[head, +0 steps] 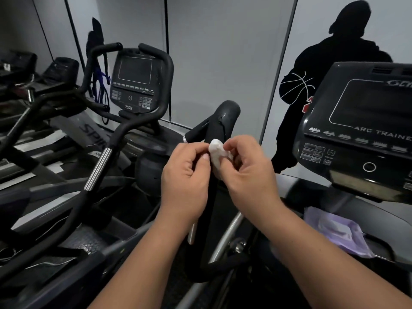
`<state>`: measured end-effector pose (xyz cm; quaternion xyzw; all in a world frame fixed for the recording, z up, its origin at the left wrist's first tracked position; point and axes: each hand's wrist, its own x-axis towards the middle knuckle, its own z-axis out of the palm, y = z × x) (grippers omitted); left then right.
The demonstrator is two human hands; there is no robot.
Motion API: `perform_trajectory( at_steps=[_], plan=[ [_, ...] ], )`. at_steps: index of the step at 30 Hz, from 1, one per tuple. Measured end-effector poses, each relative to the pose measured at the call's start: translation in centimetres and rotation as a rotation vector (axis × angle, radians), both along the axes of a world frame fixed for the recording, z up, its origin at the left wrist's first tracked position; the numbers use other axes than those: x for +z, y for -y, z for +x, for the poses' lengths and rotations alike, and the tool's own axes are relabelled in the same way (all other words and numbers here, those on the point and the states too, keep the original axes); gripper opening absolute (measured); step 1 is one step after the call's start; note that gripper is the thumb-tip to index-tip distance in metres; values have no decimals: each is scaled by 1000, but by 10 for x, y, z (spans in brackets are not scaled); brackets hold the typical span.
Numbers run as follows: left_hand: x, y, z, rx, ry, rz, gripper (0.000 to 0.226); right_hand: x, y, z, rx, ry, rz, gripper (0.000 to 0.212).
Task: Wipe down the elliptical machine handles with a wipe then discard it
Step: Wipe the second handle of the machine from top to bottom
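Note:
A small crumpled white wipe (217, 150) is held between both hands just in front of the black elliptical handle (224, 118), which rises at the centre of the view. My left hand (186, 177) pinches the wipe's left side with thumb and fingers. On the wipe's right side, my right hand (247, 168) pinches it with curled fingers. The wipe lies against the handle's shaft below its rounded top. The lower shaft runs down between my wrists, partly hidden by them.
The machine's console (356, 121) stands at the right. A purple wipe packet (336, 233) lies on the ledge below it. Another machine with a console (133, 81) and curved handlebars (98, 166) fills the left. A mirrored wall (223, 52) is straight ahead.

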<state>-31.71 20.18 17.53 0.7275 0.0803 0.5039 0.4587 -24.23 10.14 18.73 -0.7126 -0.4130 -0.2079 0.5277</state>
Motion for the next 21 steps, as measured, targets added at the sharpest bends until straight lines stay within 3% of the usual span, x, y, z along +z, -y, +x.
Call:
perform_trajectory(
  at_steps=[4,7,12,16,21],
  plan=[
    [-12,-4,-1,25,-74,-47,41,-7,1,5,-108,424,-216,9],
    [-29,-5,-9,-74,-153,-174,57,-9,1,0,-159,548,-339,6],
    [-42,-9,-2,-163,-302,-228,51,9,-4,6,-263,549,-316,2],
    [-41,-13,6,-260,-303,-241,45,-3,-1,-6,-151,434,-488,13],
    [-49,-14,20,-181,-439,-295,40,25,-7,2,-280,505,-373,12]
  ],
)
